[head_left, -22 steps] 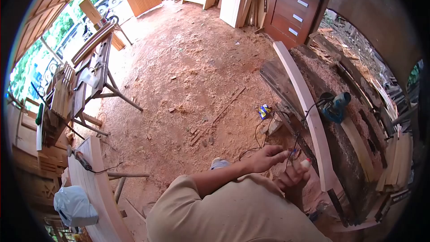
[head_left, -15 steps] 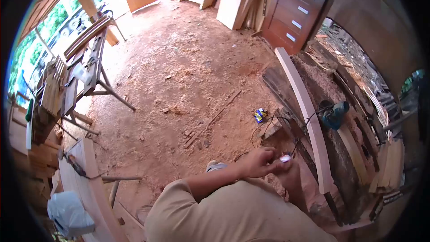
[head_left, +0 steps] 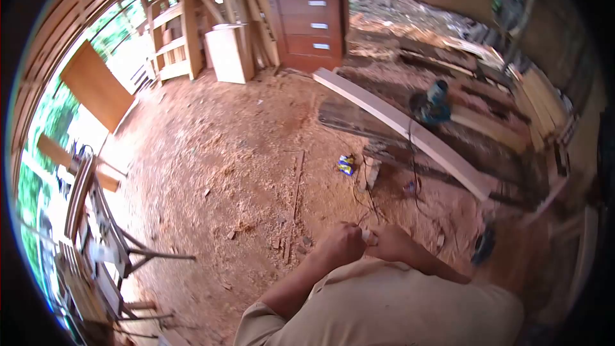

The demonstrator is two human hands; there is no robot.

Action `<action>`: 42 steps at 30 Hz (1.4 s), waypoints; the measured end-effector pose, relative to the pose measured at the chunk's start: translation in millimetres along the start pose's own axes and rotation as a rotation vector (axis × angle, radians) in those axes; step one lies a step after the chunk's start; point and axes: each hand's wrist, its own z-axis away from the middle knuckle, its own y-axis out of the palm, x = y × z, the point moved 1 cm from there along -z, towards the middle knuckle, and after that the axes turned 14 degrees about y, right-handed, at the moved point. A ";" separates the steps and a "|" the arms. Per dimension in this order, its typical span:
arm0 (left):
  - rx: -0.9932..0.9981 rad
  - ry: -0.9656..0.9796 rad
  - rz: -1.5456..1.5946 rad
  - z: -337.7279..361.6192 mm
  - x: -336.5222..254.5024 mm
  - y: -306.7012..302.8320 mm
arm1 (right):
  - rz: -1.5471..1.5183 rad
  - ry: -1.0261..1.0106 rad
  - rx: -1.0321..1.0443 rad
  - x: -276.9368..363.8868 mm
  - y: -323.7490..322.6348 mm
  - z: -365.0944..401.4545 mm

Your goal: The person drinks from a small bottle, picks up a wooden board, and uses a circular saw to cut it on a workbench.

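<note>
My left hand [head_left: 344,243] is closed in a fist in front of my body. Against it rests my right hand [head_left: 388,242], its fingers also curled in. Where the hands meet, a small whitish object [head_left: 368,237] shows between the fingers; its kind is too small to make out. Beyond the hands, a thin dark cord [head_left: 416,182] hangs near the timber stack. A yellow and blue packet [head_left: 346,165] lies on the ground beside a small wood block [head_left: 370,174].
At right, a long pale planed beam [head_left: 410,129] lies across dark timbers [head_left: 349,119], with a teal power tool [head_left: 437,104] behind it. Wood shavings cover the ground [head_left: 218,166]. Work trestles [head_left: 118,250] stand at left. A dark red panelled door [head_left: 304,19] and boards lean behind.
The view has swung right, so the beam and power tool appear farther left. My hands are still together, with the whitish object now less exposed between them.
</note>
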 end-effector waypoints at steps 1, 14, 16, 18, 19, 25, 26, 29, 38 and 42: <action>0.031 0.017 0.016 2.0 0.0 2.3 | -0.028 0.026 -0.001 0.7 6.1 3.0; 0.104 -0.226 -0.144 -27.8 -4.5 -18.0 | -0.322 -0.488 -0.081 -21.5 17.9 -79.6; -0.137 -0.241 -0.091 -13.0 4.7 -19.7 | -0.170 -0.650 -0.227 14.9 -45.4 -58.3; -0.452 -0.286 0.109 13.3 12.5 -25.5 | -0.498 -0.640 -0.488 10.7 -84.7 -71.1; -0.461 -0.296 0.095 29.5 19.3 -13.0 | -0.841 -0.482 -0.375 -13.6 -98.2 -98.3; -0.146 -1.272 0.043 214.3 93.4 211.5 | -1.868 -0.766 -0.279 -51.7 -168.7 -134.3; 0.269 -1.236 0.234 234.3 66.2 219.0 | -1.641 -0.703 -0.092 4.8 -129.9 -92.9; 0.324 -1.307 0.637 291.1 -2.7 300.8 | -0.761 -0.754 0.768 -7.9 -83.2 -113.4; 0.047 -1.552 0.773 298.2 -75.2 358.3 | -1.167 -0.233 0.806 31.7 -49.9 -84.3; 0.139 -1.578 0.448 265.1 -21.1 288.1 | -0.803 -0.198 0.640 42.3 -38.2 -91.4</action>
